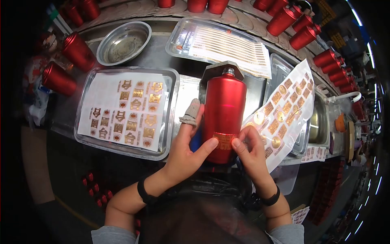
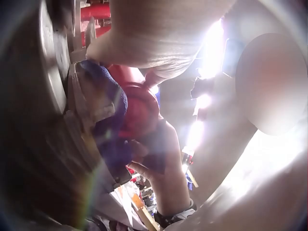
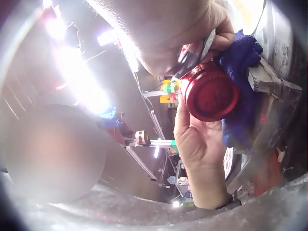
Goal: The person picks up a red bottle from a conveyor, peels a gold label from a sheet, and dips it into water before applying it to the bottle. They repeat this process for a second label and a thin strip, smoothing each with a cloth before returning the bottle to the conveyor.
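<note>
A red metal bottle stands on a grey fixture, padded by a blue cloth. A gold label lies across its lower body. My left hand cradles the bottle from the left, its thumb pressing the label's left end. The forefinger, in a grey fabric cot, points up along the bottle. My right hand presses its thumb on the label's right end, while its fingers hold a clear sticker sheet of gold emblems. The right wrist view shows the bottle's round base with the left hand under it.
A steel tray at the left holds a sheet of gold stickers. Behind it sits a steel bowl, and a second tray holds strip stickers. Red cups line the left and back edges. A sink lies at the right.
</note>
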Available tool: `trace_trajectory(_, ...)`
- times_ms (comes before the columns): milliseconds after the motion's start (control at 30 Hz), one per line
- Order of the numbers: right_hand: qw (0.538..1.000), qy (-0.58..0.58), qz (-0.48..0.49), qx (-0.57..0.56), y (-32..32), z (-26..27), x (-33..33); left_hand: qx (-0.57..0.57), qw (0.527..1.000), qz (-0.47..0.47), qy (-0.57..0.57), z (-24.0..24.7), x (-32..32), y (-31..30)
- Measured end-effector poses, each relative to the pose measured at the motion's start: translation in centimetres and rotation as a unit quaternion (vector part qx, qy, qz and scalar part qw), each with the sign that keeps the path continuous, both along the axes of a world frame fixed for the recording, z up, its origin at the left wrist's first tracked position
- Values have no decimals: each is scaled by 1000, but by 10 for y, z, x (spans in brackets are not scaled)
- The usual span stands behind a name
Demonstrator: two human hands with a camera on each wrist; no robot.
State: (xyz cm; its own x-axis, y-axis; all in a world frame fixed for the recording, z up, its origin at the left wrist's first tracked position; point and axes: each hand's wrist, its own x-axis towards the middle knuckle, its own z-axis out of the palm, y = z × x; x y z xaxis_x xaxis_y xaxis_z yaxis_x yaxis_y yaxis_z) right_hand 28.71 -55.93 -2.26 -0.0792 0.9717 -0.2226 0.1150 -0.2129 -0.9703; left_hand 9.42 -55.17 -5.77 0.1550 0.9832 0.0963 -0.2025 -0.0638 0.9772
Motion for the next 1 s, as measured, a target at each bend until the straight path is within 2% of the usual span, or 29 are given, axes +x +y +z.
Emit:
trace_trajectory(167,1000,-4,-1,19,-1,-5,0,-1,999,31,13,3,6,-1)
trace_trajectory(267,1000,4,-4,7,-2,-4,0,-38,999,6,1,10,6,0)
trace_trajectory(367,1000,-10,-1,17,-2,-7,1,-36,999,23,-2,7,10,-1)
trace_trajectory(467,999,-13,-4,42,-2,-11,1,-65,997,33,-37,6,11,-1)
trace_trajectory(567,999,-10,-8,30,-2,-5,-1,19,999,49,11,6,12,-3)
trace_trajectory(667,996,-62,-2,62,-2,-12,-1,12,999,36,28,8,11,-1)
trace_trajectory(767,999,-31,-19,19,-1,-6,-5,3,998,53,15,9,14,0)
trace_trajectory(1000,997,-60,-19,41,1,-7,-4,-22,997,68,-20,10,18,9)
